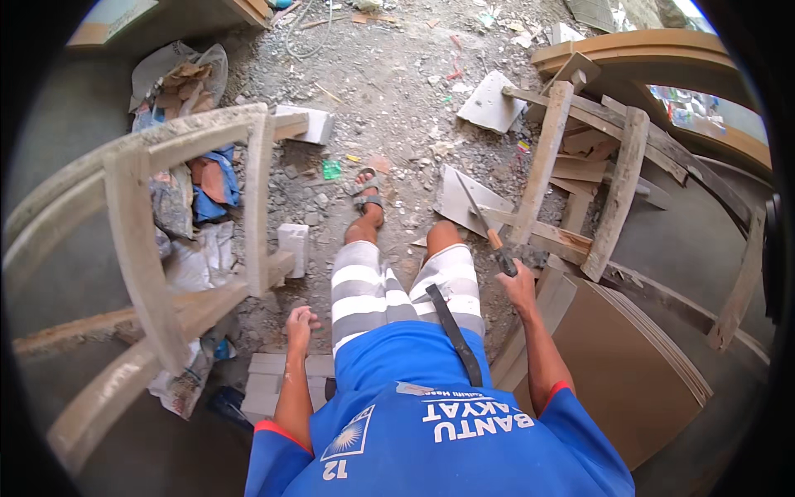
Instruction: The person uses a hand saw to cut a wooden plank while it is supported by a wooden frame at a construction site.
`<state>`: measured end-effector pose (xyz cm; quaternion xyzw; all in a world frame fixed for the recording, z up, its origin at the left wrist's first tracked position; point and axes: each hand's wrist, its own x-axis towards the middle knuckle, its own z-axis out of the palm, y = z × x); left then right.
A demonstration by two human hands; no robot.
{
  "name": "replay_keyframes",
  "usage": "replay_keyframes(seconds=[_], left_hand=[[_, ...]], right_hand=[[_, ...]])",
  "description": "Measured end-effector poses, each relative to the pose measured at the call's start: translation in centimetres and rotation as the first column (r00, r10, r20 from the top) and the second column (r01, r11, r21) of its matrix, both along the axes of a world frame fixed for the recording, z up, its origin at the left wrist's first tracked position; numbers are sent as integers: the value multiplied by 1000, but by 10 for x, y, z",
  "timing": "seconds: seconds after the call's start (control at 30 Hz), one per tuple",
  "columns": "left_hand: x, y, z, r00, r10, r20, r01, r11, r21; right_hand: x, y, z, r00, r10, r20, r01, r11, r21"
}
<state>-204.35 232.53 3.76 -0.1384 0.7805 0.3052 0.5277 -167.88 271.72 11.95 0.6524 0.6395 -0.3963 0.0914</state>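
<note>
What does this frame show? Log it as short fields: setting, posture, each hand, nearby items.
setting: rubble-strewn ground among curved wooden frames
posture: seated on pale blocks, legs stretched forward
left hand: empty, resting by the thigh above the blocks
right hand: gripping a handsaw, blade pointing away toward a wooden frame
nearby: stacked brown boards at the right

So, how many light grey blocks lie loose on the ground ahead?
2: one block past the top of the left wooden frame, another block beside its lower end. Rubble or bags may hide more.
</note>
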Motion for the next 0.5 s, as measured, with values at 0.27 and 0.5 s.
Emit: replay_keyframes(seconds=[0.27,0.5], left_hand=[[-124,156,31,999,19,-31,-18,998,53],[-146,245,8,980,-190,66,192,981,-26]], right_hand=[[-37,47,-17,989,-146,-10,146,989,-31],[-35,79,-43,958,-223,178,264,930,-257]])
